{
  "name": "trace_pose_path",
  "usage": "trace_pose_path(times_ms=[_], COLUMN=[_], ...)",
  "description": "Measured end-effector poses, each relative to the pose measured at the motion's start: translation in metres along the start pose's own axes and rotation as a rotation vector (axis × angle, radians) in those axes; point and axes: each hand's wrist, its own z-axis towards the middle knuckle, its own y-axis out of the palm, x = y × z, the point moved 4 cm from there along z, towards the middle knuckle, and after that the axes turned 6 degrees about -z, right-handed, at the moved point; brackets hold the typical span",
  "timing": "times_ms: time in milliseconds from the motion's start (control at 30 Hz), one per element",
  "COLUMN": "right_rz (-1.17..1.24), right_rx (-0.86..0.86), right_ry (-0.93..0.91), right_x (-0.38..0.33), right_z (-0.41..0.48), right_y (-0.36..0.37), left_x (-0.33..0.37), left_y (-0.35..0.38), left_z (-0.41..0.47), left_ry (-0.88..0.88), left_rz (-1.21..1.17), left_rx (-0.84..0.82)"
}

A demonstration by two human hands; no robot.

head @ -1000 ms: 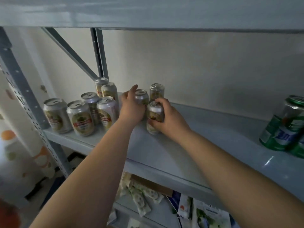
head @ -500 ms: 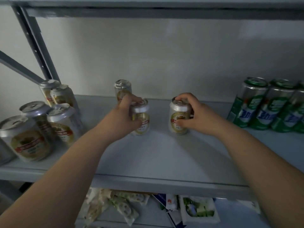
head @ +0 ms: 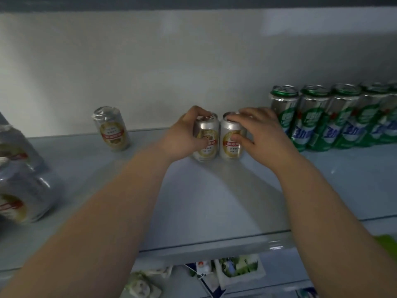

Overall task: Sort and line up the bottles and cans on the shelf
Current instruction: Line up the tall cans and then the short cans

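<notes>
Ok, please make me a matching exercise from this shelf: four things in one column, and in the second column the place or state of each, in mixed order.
Column 1
1. lone can
2. green cans
3. left hand
4. right hand

Column 2
a. holds the right can of the middle pair
b. stands untouched, to the left of the pair
c. holds the left can of the middle pair
d. stand in a row at the right

Pairs: 1-b; 2-d; 3-c; 4-a

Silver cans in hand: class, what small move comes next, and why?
Probably let go of the left can and right can: they stand upright, touching, near the green cans, while the lone can stands apart to the left.
</notes>
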Motion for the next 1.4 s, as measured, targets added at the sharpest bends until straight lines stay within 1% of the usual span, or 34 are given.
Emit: trace_pose_path(times_ms=[100,267,367,467,600,833,933,1000,1067,1133,1300,1400], right_rz=[-0.03,-0.018,-0.024,-0.034,-0.017,-0.088,-0.096,-0.046,-0.003,-0.004,-0.019,0.069], right_rx=[0.051,0.116,0.146,0.165,0.196,0.253,0.282,0.293,0.257,0.182,0.005,-0.077], right_ry=[0.024,0.075,0.12,0.161,0.197,0.211,0.202,0.16,0.092,0.02,-0.168,-0.244], right_x=[0.008,0.015,0.015,0.017,0.018,0.011,0.003,-0.007,-0.025,-0.047,-0.099,-0.129], right_z=[-0.001,-0.005,-0.004,-0.005,-0.005,-0.005,-0.004,-0.002,0.0,0.003,0.028,0.041], right_y=[-0.005,-0.01,-0.015,-0.016,-0.017,-0.019,-0.021,-0.023,-0.021,-0.016,0.0,0.02], left_x=[0.001,-0.014,-0.016,-0.018,-0.018,-0.016,-0.016,-0.014,-0.01,-0.002,0.005,-0.014], left_y=[0.014,0.037,0.042,0.049,0.055,0.056,0.054,0.047,0.032,0.007,-0.056,-0.089], left_z=[0.006,0.0,0.0,0.002,0.004,0.003,0.001,-0.002,-0.007,-0.012,-0.029,-0.044], left_ry=[0.02,0.136,0.103,0.041,0.039,0.059,0.065,0.091,0.12,0.141,0.102,0.076], left_rz=[-0.03,-0.098,-0.142,-0.197,-0.181,-0.161,-0.076,0.036,0.168,0.256,0.38,0.405], left_rx=[0.031,0.107,0.15,0.157,0.133,0.108,0.083,0.071,0.116,0.214,0.33,0.461])
